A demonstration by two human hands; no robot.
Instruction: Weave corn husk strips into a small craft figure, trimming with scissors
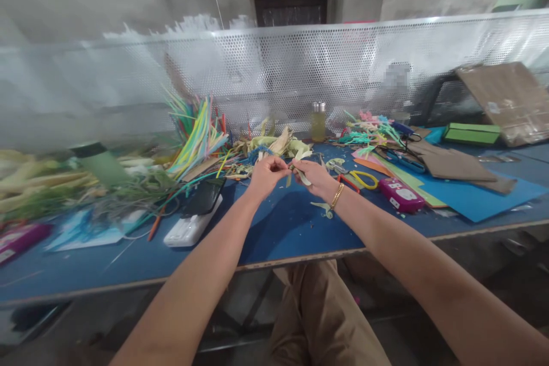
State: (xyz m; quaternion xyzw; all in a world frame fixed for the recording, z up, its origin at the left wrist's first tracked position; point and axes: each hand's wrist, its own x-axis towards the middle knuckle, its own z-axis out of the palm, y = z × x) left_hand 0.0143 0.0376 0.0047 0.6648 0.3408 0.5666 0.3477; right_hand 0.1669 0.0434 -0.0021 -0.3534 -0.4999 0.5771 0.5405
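Note:
Above the middle of the blue table, my left hand and my right hand meet fingertip to fingertip. Between them is a small pale green, husk-like strip; its loose end hangs from my right fingers. My left thumb and forefinger pinch at its other end, where the detail is too small to make out. A gold bracelet circles my right wrist. Another pale scrap lies under that wrist. Behind my hands rests a heap of pale husks.
Yellow-handled scissors and a purple box lie right of my hands. At left are a black phone on a white device and upright coloured stems. A jar stands before the perforated metal screen.

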